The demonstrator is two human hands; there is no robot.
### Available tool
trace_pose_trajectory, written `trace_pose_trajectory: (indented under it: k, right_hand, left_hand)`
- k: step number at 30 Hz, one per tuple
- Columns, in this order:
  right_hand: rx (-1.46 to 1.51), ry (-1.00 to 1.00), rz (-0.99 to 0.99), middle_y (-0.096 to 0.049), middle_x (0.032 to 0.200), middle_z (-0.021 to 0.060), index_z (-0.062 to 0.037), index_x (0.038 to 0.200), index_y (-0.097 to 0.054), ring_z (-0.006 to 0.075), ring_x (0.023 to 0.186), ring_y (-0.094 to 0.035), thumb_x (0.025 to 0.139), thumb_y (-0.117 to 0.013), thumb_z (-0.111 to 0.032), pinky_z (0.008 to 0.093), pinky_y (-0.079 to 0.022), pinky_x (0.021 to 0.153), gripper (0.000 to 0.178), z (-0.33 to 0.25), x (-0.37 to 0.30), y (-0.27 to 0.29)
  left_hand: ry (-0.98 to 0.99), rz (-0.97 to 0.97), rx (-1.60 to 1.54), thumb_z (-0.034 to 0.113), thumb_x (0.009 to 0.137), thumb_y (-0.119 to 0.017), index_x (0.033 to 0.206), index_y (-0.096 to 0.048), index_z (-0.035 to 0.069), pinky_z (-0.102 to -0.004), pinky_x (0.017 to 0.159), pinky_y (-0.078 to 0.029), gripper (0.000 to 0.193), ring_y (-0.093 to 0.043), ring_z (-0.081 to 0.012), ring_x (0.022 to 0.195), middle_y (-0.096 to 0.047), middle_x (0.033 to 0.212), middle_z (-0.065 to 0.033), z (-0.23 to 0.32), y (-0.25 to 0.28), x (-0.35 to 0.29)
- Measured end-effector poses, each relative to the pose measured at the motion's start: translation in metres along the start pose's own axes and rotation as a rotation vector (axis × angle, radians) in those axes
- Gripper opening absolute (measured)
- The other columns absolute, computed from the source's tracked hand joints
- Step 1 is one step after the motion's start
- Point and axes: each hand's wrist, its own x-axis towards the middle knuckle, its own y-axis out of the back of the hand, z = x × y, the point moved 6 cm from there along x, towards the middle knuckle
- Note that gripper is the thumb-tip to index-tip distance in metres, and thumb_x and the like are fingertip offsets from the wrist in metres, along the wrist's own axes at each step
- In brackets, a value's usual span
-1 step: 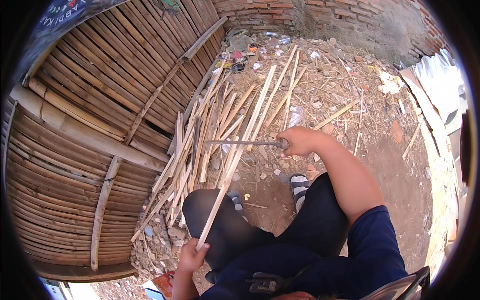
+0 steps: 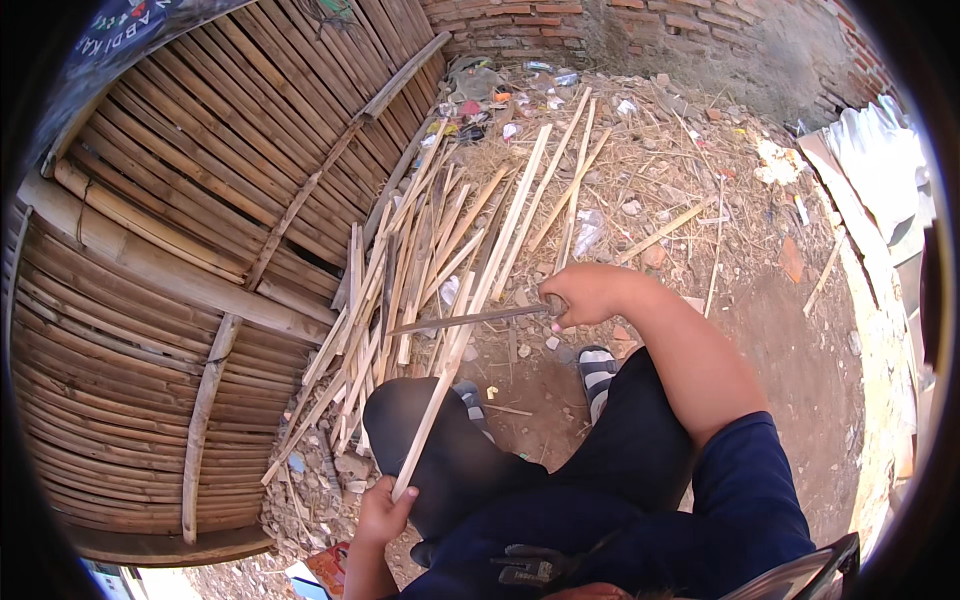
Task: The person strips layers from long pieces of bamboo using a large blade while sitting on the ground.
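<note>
In the head view, holds the low end of a long, pale wood strip (image 2: 425, 440) tight in the left grip (image 2: 383, 512). Runs the strip up and away over the left knee (image 2: 400, 410), toward a heap of thin wood sticks (image 2: 385, 290). Holds a long knife (image 2: 470, 319) in the right grip (image 2: 585, 295), closed around its near end. Points the knife to the left, across the strip, just past the knee, with its tip out over the heap. Cannot tell if touching the strip with it. Bends both knees and wears striped sandals (image 2: 598, 375) on the dirt ground (image 2: 780, 400). Has a bamboo wall (image 2: 190, 160) on the left and a brick wall (image 2: 520, 20) far ahead. Has dry straw (image 2: 660, 160) and a bit of clear plastic (image 2: 590, 232) beyond the sandals.
</note>
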Motion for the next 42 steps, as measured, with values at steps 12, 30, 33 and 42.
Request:
trace_pose_trajectory:
  k: [12,30,33,42]
  right_hand:
    - [0.046,-0.033,0.258,-0.07,0.098,0.022,-0.0045,0.118,-0.065,0.0399,0.098,-0.069,0.087,-0.079,-0.038,0.05,-0.053,0.084,0.048,0.021,-0.004,0.01]
    - [-0.018,0.078,0.124,-0.071,0.097,0.025,0.0,0.113,-0.067,0.0436,0.095,-0.069,0.082,-0.082,-0.04,0.0496,-0.054,0.085,0.053,-0.026,0.002,-0.005]
    - [0.008,0.078,0.082,-0.071,0.101,0.0257,0.0017,0.112,-0.069,0.0426,0.101,-0.069,0.082,-0.081,-0.038,0.0493,-0.054,0.088,0.051,-0.026,0.001,0.004]
    - [0.066,-0.141,0.341,-0.072,0.102,0.0261,0.0032,0.112,-0.069,0.0422,0.103,-0.069,0.082,-0.082,-0.036,0.0489,-0.054,0.091,0.051,0.042,0.0,0.023]
  left_hand:
    - [-0.059,0.062,-0.023,0.027,0.095,-0.076,0.083,-0.063,0.003,-0.0319,0.055,-0.047,0.03,-0.056,-0.0108,0.059,-0.061,0.062,-0.0049,-0.013,-0.005,-0.002]
    - [-0.029,0.041,0.01,0.029,0.095,-0.076,0.088,-0.064,0.002,-0.0329,0.055,-0.048,0.031,-0.059,-0.0126,0.059,-0.062,0.063,-0.0064,-0.005,-0.005,-0.003]
    - [-0.028,0.073,0.012,0.03,0.095,-0.076,0.086,-0.064,0.002,-0.0327,0.055,-0.048,0.031,-0.059,-0.0126,0.059,-0.062,0.063,-0.0057,-0.002,-0.005,-0.005]
    - [-0.017,0.068,-0.012,0.029,0.095,-0.076,0.085,-0.062,0.003,-0.0307,0.055,-0.046,0.032,-0.056,-0.0104,0.059,-0.061,0.063,-0.0034,-0.002,-0.005,-0.004]
